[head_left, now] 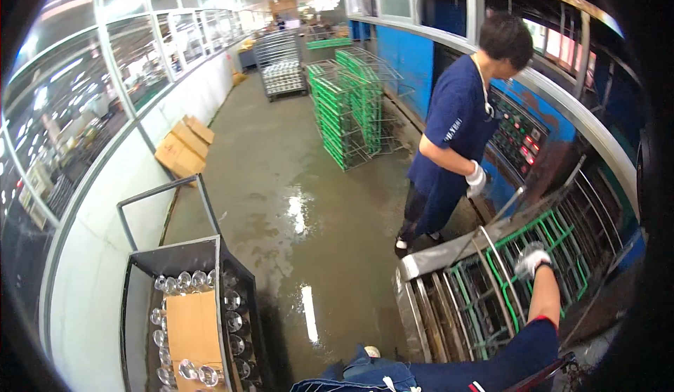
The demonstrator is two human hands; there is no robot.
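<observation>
My right hand [538,261], in a white glove, reaches out over the metal rack conveyor at the right. Its fingers are closed round a clear, rounded glass piece [524,254], partly hidden by the glove. Beneath it lies a green-coated wire rack [503,279] on metal bars. My left hand is not in view. At the lower left stands a dark metal cart [219,265] with a bar handle. Several clear glasses [184,282] lie in it around a brown cardboard sheet [193,322].
A co-worker [456,132] in dark blue and white gloves stands by a control panel [518,138] beyond the conveyor. Green wire racks [344,104] and a loaded trolley [281,65] stand farther back. Cardboard [184,146] leans on the left wall. The floor [281,216] is wet.
</observation>
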